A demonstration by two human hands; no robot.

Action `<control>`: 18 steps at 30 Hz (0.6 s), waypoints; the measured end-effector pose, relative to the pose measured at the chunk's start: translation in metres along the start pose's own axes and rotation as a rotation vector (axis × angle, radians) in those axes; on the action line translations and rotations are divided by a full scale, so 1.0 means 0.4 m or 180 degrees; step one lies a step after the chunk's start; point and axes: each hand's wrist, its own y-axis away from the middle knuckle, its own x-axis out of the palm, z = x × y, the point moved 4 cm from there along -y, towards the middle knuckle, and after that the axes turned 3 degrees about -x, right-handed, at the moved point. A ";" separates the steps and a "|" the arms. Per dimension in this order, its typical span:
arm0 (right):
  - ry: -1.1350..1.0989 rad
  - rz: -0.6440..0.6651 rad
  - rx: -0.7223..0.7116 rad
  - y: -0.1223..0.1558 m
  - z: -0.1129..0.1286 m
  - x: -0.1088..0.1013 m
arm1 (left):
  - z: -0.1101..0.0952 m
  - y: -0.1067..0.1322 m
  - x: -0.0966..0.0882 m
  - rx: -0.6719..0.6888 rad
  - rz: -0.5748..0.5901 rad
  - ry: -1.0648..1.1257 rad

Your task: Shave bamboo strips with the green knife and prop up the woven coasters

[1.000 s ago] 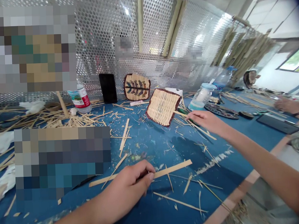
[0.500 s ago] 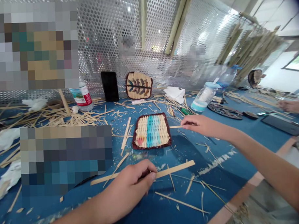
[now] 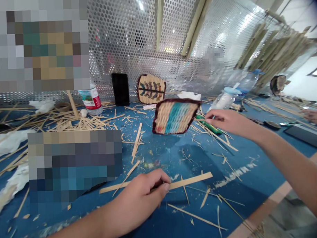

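My left hand (image 3: 142,199) rests low in the middle with its fingers pinched on a flat bamboo strip (image 3: 192,180) that lies on the blue table (image 3: 170,156). Farther back, my right hand (image 3: 227,120) is closed on the thin stick handle of a small woven fan (image 3: 175,116). The fan has a dark border and a turquoise band, and it hangs tilted a little above the table.
A second woven fan (image 3: 151,88), a black phone (image 3: 120,89) and a plastic bottle (image 3: 91,99) stand against the perforated metal screen. Bamboo slivers litter the table, heaped at the left (image 3: 70,123). Another bottle (image 3: 224,100) lies behind the right hand. Another person's hand (image 3: 315,115) shows far right.
My right hand laid the fan flat on the table with its coloured side up, then lifted it again and carried it back and to the right. My left hand stayed on the strip.
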 end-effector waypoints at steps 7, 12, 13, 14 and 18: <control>-0.0002 -0.0535 -0.0098 -0.033 -0.010 0.000 | -0.001 0.000 -0.001 0.0010 0.0000 -0.0007; -0.0264 -0.0507 -0.0048 -0.125 -0.064 0.013 | 0.001 -0.002 0.000 0.0054 0.0002 0.0002; -0.0440 -0.0661 -0.0054 -0.155 -0.077 0.007 | 0.001 -0.002 0.000 0.0062 -0.0002 -0.0013; -0.0608 -0.0797 -0.0078 -0.189 -0.088 0.001 | 0.001 -0.003 -0.001 0.0064 -0.0015 -0.0038; -0.0674 -0.0964 -0.0072 -0.348 -0.110 0.012 | 0.001 -0.003 -0.003 0.0067 -0.0074 -0.0138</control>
